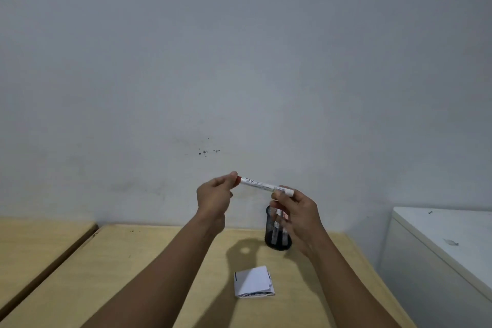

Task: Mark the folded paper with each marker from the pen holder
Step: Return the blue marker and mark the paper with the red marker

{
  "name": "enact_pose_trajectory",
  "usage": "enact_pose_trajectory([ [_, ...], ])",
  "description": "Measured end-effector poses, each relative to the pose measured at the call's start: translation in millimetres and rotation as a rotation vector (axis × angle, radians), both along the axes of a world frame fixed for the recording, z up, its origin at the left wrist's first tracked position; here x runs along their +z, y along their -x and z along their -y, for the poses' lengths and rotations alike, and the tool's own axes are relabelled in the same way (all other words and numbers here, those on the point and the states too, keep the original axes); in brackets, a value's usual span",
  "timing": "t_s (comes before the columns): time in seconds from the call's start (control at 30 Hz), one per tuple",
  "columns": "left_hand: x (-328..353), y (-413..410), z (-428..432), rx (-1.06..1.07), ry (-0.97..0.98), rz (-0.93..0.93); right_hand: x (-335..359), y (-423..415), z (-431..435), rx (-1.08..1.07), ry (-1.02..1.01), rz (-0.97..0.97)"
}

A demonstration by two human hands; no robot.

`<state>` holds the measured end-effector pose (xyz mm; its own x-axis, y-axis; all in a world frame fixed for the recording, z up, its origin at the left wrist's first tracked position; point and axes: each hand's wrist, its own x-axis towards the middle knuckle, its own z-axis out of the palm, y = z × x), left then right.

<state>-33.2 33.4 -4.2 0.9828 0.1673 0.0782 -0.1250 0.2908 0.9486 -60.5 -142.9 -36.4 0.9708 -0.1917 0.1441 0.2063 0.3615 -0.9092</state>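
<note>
**One marker in both your hands, above the table**

You have one wooden table (159,274), bare on its left half. One black mesh pen holder (277,237) stands far right; one folded paper (253,282) lies nearer, apart from every edge. Your left hand (213,197) pinches the red cap, and your right hand (295,210) grips the barrel of one white marker (262,184).

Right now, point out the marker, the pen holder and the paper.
marker (262,185), head view, white barrel between the hands.
pen holder (277,243), head view, lower mesh wall.
paper (253,280), head view, blank top face.
</note>
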Motion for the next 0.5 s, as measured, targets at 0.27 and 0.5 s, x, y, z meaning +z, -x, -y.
enact_pose_trajectory([
  [0.27, -44, 47, -16, -0.072, 0.064, -0.174, -18, 29, -60, 0.069, -0.132, -0.045],
  [0.5, -46, 51, -22, -0.050, 0.102, -0.194, -24, 37, -71, 0.072, -0.198, 0.006],
])
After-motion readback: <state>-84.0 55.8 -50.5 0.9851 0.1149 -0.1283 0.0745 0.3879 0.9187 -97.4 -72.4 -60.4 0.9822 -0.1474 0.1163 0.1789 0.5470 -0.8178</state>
